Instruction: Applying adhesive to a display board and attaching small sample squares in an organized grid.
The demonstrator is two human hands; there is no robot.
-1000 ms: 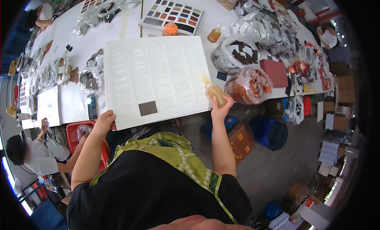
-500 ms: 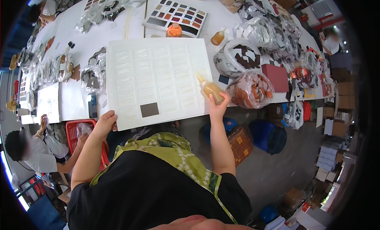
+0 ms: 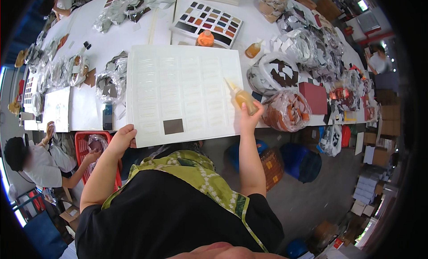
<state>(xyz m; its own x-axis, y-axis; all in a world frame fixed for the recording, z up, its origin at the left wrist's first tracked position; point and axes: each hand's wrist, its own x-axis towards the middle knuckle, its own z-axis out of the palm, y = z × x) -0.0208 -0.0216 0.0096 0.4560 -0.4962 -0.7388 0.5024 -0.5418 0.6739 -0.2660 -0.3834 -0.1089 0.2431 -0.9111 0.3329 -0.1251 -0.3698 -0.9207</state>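
In front of me a white sheet board [image 3: 187,136] lies tilted over the table's near edge, with a grid of clear, shiny glue lines on it. One dark brown swatch [image 3: 173,126] sits near its lower left. My left hand [image 3: 123,138] grips the board's near left corner, fingers closed, thumb on top. My right hand [image 3: 251,116] is wrapped round a squeeze bottle [image 3: 244,101] of amber glue. Its narrow nozzle points at the right-hand column of the grid; whether the tip touches the board I cannot tell.
Beyond the board are a swatch chart [image 3: 208,23], an orange-capped bottle [image 3: 205,38] and a second amber bottle [image 3: 253,49]. Plastic bags of swatches [image 3: 285,111] crowd the right, by a dark red box [image 3: 313,98]. At left, a co-worker's hand [image 3: 92,156] reaches over a red basket [image 3: 81,147].
The glue bottle's nozzle has moved farther up the board's right-hand column. My whole view has shifted slightly. My left hand keeps its hold on the corner.
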